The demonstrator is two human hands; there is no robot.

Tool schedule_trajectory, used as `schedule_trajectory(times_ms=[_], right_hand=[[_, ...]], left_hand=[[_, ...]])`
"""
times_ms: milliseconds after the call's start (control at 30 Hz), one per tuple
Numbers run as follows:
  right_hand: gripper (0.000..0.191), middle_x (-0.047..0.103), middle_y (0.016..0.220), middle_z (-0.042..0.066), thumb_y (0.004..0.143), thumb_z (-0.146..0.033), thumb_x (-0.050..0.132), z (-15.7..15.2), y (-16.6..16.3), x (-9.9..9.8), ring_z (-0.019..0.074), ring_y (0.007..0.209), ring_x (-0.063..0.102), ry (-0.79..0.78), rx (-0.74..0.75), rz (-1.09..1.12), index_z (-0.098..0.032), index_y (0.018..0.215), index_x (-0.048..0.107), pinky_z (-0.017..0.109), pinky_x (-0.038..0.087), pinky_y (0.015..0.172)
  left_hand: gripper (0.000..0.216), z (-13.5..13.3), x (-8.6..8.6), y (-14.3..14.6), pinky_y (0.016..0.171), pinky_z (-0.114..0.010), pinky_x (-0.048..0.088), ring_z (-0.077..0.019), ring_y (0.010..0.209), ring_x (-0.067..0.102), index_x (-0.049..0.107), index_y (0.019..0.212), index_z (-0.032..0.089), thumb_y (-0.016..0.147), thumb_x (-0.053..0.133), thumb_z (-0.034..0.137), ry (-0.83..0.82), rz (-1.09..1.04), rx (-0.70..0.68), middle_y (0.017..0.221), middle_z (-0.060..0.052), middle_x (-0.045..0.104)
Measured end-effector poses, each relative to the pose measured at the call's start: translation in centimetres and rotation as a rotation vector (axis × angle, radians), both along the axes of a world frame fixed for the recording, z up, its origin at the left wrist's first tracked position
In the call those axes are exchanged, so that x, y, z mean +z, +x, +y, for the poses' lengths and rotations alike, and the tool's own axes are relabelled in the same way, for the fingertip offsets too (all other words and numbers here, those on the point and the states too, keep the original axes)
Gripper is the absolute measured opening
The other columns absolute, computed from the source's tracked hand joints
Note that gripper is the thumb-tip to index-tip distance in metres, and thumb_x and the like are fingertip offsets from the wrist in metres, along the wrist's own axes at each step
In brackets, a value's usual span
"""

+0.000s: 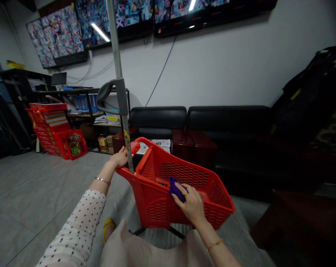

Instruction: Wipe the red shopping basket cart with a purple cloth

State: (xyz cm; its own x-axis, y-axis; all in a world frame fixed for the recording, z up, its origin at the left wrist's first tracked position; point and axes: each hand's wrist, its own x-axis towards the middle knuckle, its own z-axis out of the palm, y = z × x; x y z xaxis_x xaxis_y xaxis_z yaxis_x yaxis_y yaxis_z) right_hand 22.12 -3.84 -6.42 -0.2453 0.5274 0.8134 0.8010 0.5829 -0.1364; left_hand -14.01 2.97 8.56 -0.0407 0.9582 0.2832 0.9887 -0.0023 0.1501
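Note:
A red plastic shopping basket (212,185) on a wheeled frame stands tilted in front of me. My left hand (120,156) is closed round its grey metal pull handle pole (123,111) near the basket's rim. My right hand (191,202) presses a bunched purple cloth (175,188) against the basket's near rim, fingers closed on it. My left arm wears a white sleeve with black dots and a thin bracelet.
A black sofa (229,122) runs along the white wall behind the basket, with dark red side tables (195,146). Stacked red boxes (55,128) and a shelf unit (87,107) stand at the left. Dark furniture (307,218) lies at the right. The floor is grey tile.

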Motion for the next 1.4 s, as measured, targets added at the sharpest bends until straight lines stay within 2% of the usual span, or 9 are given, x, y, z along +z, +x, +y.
schedule_trajectory(times_ms=[167, 367, 467, 633, 767, 900, 1100, 1233, 1400], right_hand=[[0.034, 0.064, 0.097, 0.007, 0.093, -0.043, 0.051, 0.0, -2.9, 0.9, 0.0196, 0.085, 0.055, -0.007, -0.105, 0.099, -0.022, 0.114, 0.068, 0.032, 0.039, 0.079], [0.037, 0.065, 0.104, 0.007, 0.093, -0.043, 0.052, -0.6, -13.2, 6.2, 0.0196, 0.089, 0.054, -0.045, 0.035, 0.121, -0.025, 0.124, 0.064, 0.032, 0.036, 0.078], [0.034, 0.065, 0.103, 0.006, 0.093, -0.042, 0.054, -0.8, -15.4, 7.4, 0.0193, 0.089, 0.054, -0.038, 0.064, 0.135, -0.028, 0.122, 0.066, 0.031, 0.036, 0.077], [0.029, 0.066, 0.101, 0.006, 0.093, -0.034, 0.054, -0.1, -9.4, 4.0, 0.0177, 0.085, 0.054, 0.013, 0.057, 0.126, -0.025, 0.116, 0.069, 0.03, 0.038, 0.078], [0.029, 0.065, 0.106, 0.008, 0.093, -0.033, 0.052, 0.8, -3.8, 0.9, 0.0196, 0.091, 0.054, 0.058, -0.005, 0.155, -0.022, 0.113, 0.07, 0.032, 0.04, 0.083], [0.028, 0.066, 0.102, 0.007, 0.093, -0.032, 0.05, 0.6, -5.6, 1.8, 0.0195, 0.09, 0.055, 0.044, -0.068, 0.271, -0.021, 0.107, 0.071, 0.033, 0.04, 0.082], [0.028, 0.067, 0.104, 0.005, 0.093, -0.035, 0.053, -0.3, -11.3, 5.4, 0.0187, 0.092, 0.057, 0.021, 0.041, 0.306, -0.025, 0.113, 0.07, 0.032, 0.04, 0.083], [0.031, 0.067, 0.107, 0.008, 0.094, -0.033, 0.048, 0.9, -8.4, 3.8, 0.0194, 0.096, 0.058, 0.047, 0.05, 0.311, -0.021, 0.111, 0.071, 0.033, 0.043, 0.088], [0.036, 0.064, 0.12, 0.012, 0.095, -0.037, 0.041, 2.4, -5.2, 2.0, 0.0228, 0.11, 0.057, -0.007, -0.07, 0.497, -0.019, 0.103, 0.071, 0.041, 0.044, 0.097]], left_hand=[[0.056, -1.5, 0.6, 1.9, 0.091, -0.038, 0.048, -0.0302, 0.114, 0.064, 0.051, 0.133, 0.024, 0.085, 0.049, 0.054, 0.006, 0.003, 0.026, 0.14, -0.016, 0.055], [0.046, -3.1, 1.3, 3.2, 0.081, -0.039, 0.052, -0.0316, 0.101, 0.069, 0.063, 0.12, 0.024, 0.092, 0.035, 0.049, 0.052, -0.035, 0.147, 0.115, -0.014, 0.071], [0.041, -4.5, 1.2, 3.5, 0.084, -0.036, 0.051, -0.0278, 0.102, 0.068, 0.065, 0.117, 0.028, 0.093, 0.035, 0.043, 0.075, -0.045, 0.156, 0.114, -0.009, 0.072], [0.034, -7.5, -0.9, 3.5, 0.107, -0.039, 0.042, -0.0225, 0.126, 0.055, 0.07, 0.109, 0.029, 0.091, 0.042, 0.031, 0.259, -0.038, -0.052, 0.127, 0.0, 0.067], [0.034, -8.2, -2.7, 4.1, 0.116, -0.045, 0.032, -0.0224, 0.125, 0.055, 0.073, 0.102, 0.025, 0.09, 0.041, 0.029, 0.431, -0.047, -0.118, 0.12, -0.002, 0.071], [0.035, -7.8, -3.2, 6.0, 0.115, -0.047, 0.032, -0.0224, 0.117, 0.061, 0.072, 0.107, 0.025, 0.09, 0.042, 0.029, 0.472, -0.061, -0.048, 0.115, -0.002, 0.073], [0.038, -8.4, -3.0, 7.9, 0.115, -0.043, 0.031, -0.0215, 0.114, 0.063, 0.07, 0.114, 0.022, 0.092, 0.041, 0.03, 0.482, -0.032, -0.007, 0.114, -0.006, 0.073], [0.039, -9.3, -2.9, 8.8, 0.114, -0.044, 0.031, -0.0219, 0.111, 0.064, 0.069, 0.116, 0.021, 0.092, 0.04, 0.031, 0.46, -0.015, -0.048, 0.113, -0.007, 0.073], [0.038, -10.2, -2.7, 12.2, 0.113, -0.046, 0.03, -0.0222, 0.103, 0.065, 0.066, 0.12, 0.022, 0.089, 0.044, 0.027, 0.492, -0.07, -0.013, 0.109, -0.007, 0.074]])
